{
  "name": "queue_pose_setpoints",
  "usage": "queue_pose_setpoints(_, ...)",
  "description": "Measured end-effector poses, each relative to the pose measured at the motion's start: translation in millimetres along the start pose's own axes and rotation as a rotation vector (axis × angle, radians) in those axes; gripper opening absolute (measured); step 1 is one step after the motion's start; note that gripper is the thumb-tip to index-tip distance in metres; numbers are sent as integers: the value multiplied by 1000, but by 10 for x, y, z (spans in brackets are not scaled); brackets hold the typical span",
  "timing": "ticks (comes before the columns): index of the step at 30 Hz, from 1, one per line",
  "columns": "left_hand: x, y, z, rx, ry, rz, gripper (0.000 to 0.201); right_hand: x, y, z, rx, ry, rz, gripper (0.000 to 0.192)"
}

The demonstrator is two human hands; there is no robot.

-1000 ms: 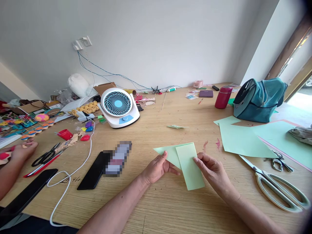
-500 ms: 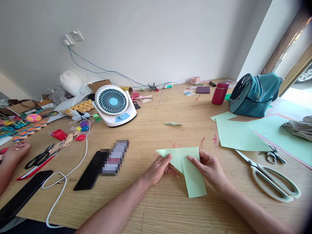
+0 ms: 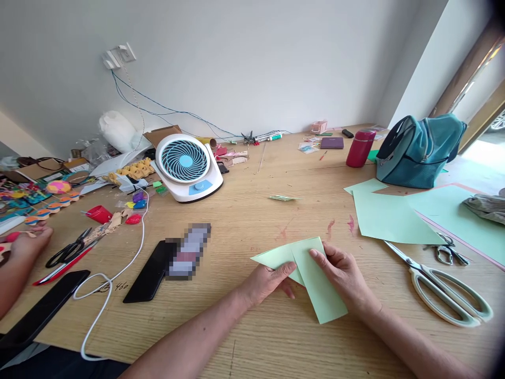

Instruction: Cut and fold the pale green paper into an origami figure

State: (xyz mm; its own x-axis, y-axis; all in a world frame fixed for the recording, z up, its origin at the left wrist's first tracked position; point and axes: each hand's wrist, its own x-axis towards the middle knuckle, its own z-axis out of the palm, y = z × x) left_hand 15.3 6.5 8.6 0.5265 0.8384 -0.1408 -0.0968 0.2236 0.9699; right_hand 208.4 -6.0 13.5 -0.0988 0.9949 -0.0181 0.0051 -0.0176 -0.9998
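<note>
A wide wooden counter (image 3: 252,221) fills the frame, strewn with craft supplies, as a person folds a sheet of pale green paper (image 3: 315,284) near its front edge. Beyond the work, from largest to smallest: a teal bag (image 3: 418,152) at the far right, loose green sheets (image 3: 390,218) lying flat beside it, a white desk fan (image 3: 187,166) with a blue grille at centre left, large scissors (image 3: 445,289) just right of the hands, a dark red flask (image 3: 360,148), and a black phone (image 3: 148,279) to the left. A co-worker's hand (image 3: 27,243) rests at the far left edge, well apart from the fold. The left hand (image 3: 272,281) pinches the paper's left flap, thumb on top, closed on the sheet; the right hand (image 3: 341,273) lies spread and flat, fingertips pressing the top layer down near the upper corner rather than gripping it. The folded paper is a long strip angled toward the viewer with a triangular flap pointing left, its surface matte, thin and uncreased apart from the folds. Judged from this, a clean crease calls for holding the top edges aligned with the right fingertips while the left thumb runs firmly along the fold, keeping the sheet flat against the counter so it does not skew.
</note>
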Motion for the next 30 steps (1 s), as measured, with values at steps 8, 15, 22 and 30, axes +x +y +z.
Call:
queue_pose_setpoints(8, 43, 5, -22, -65, 286, 116, 49, 26, 44, 27, -200, -64, -26, 32)
queue_pose_setpoints(15, 26, 31, 29, 10, 228, 64, 42, 13, 109, 24, -218, -96, -55, 32)
queue_pose_setpoints(22, 36, 4, -3, 30, 235, 75, 38, 1, 79, 40, -275, -90, -135, 37)
queue_pose_setpoints(30, 24, 19, -8, 52, 195, 84, 42, -17, 28, 30, -246, -63, -143, 47)
